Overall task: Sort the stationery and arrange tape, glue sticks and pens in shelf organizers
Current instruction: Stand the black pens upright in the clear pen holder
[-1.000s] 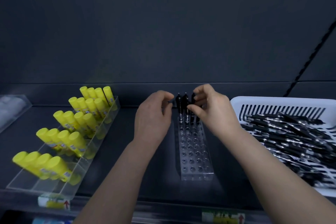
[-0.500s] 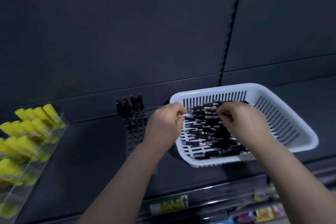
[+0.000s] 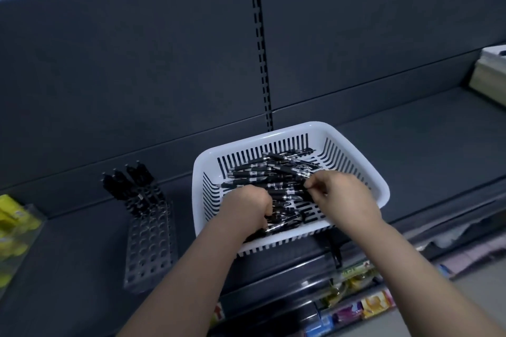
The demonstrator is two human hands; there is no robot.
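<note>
One white basket (image 3: 297, 128) centre frame, your left hand (image 3: 246, 208) curled round loose pens (image 3: 262, 175), your right hand (image 3: 342, 197) pinching one, four standing pens (image 3: 128, 183) in one clear rack (image 3: 149, 249), left.

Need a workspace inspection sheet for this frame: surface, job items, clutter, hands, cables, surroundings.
Surface: dark shelf.
Job's things: white basket holding loose pens; clear pen rack with a few standing pens at its far end; yellow glue sticks at the left edge, blurred.
Clutter: nothing seen.
Hands: left hand curled into the pile, grip hidden; right hand pinches loose pens.
Cables: nothing seen.
Surroundings: slotted upright on the back panel; boxes far right; packaged goods below.
</note>
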